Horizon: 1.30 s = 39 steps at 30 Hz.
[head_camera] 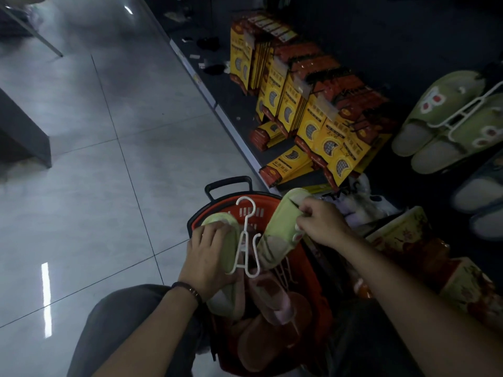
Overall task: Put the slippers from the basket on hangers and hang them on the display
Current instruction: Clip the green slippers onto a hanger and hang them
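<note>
Above the red basket (321,270), my left hand (206,257) grips a green slipper (227,240) on the left arm of a white plastic hanger (246,240). My right hand (321,221) pinches the upper edge of a second green slipper (280,229) beside the hanger's right arm. Whether that slipper sits on the arm I cannot tell. Pink and brown slippers (272,317) lie in the basket below. A green slipper pair on a white hanger (446,121) hangs on the display at the right.
Yellow and red packets (304,104) stand in rows on the low dark shelf ahead. Patterned boxes (402,229) and a plastic bag (362,202) lie right of the basket. Blue-grey slippers (479,197) hang at the far right. Glossy tiled floor (95,159) spreads left.
</note>
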Tool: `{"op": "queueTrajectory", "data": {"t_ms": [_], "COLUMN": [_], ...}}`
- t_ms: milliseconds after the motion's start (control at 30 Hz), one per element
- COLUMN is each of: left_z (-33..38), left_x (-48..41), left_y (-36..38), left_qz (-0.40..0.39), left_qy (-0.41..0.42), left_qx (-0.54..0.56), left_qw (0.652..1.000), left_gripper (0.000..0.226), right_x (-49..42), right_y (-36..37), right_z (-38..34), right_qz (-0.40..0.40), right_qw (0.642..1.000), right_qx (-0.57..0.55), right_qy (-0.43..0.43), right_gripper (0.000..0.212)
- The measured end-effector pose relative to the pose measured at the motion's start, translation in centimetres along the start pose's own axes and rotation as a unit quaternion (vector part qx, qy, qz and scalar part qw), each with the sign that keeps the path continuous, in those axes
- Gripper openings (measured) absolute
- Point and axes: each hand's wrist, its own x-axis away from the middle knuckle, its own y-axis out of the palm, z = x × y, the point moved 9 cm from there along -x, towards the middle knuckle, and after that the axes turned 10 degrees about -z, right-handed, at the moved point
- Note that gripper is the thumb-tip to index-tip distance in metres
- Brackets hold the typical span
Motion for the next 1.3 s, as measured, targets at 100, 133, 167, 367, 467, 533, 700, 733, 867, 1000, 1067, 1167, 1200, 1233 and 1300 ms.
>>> {"op": "queueTrajectory", "data": {"t_ms": [100,133,167,367,467,533,700,733,867,1000,1067,1167,1200,1233,1300], "left_z": [0.7,0.9,1.1,2.6,2.6,2.7,3.1,3.2,3.8,3.3,3.0,3.0,3.0,3.1,3.1], "left_x": [0.1,0.1,0.1,0.1,0.2,0.3,0.1,0.1,0.1,0.2,0.2,0.2,0.3,0.3,0.3], "left_y": [-0.1,-0.1,-0.1,-1.6,-2.4,-2.6,-1.9,-1.8,-2.0,-2.7,-2.9,-3.0,-3.0,-3.0,-2.9], "left_qz": [0.003,0.004,0.007,0.055,0.090,0.100,0.077,0.078,0.094,0.120,0.127,0.135,0.136,0.136,0.135], "left_qy": [0.022,0.025,0.029,0.057,0.063,0.071,0.070,0.074,0.086,0.062,0.053,0.046,0.046,0.047,0.048], "left_qx": [-0.025,-0.030,-0.031,-0.020,-0.017,-0.019,-0.013,-0.013,-0.011,0.000,0.000,-0.001,-0.003,-0.005,-0.007], "left_qw": [0.999,0.999,0.999,0.997,0.994,0.992,0.995,0.994,0.992,0.991,0.990,0.990,0.990,0.990,0.990], "left_gripper": [0.109,0.109,0.107,0.094,0.091,0.089,0.092,0.091,0.089,0.093,0.093,0.091,0.090,0.088,0.089], "right_x": [0.0,0.0,0.1,-0.1,-0.3,-0.2,-0.3,-0.2,0.2,0.6,0.7,1.0,1.2,1.4,1.7], "right_y": [-1.6,-2.0,-2.3,-2.3,-3.6,-4.9,-5.0,-4.5,-2.3,-0.2,0.9,2.7,3.4,4.0,4.7], "right_z": [-2.0,-2.7,-3.4,-6.0,-5.7,-5.5,-6.3,-6.6,-7.5,-8.2,-8.3,-8.4,-8.4,-8.3,-8.0], "right_qz": [-0.001,0.000,-0.001,0.003,0.047,0.073,0.033,0.021,-0.011,-0.060,-0.086,-0.134,-0.155,-0.174,-0.190], "right_qw": [0.999,0.999,0.999,0.997,0.998,0.997,0.998,0.998,0.997,0.992,0.990,0.980,0.974,0.968,0.953], "right_qx": [-0.033,-0.038,-0.032,0.034,0.029,0.022,0.048,0.053,0.073,0.096,0.099,0.137,0.152,0.174,0.227], "right_qy": [-0.027,-0.034,-0.043,-0.066,-0.043,-0.028,-0.035,-0.038,-0.038,-0.053,-0.058,-0.061,-0.060,-0.059,-0.063], "right_gripper": [0.018,0.016,0.016,0.020,0.018,0.018,0.031,0.032,0.033,0.036,0.033,0.028,0.028,0.027,0.019]}}
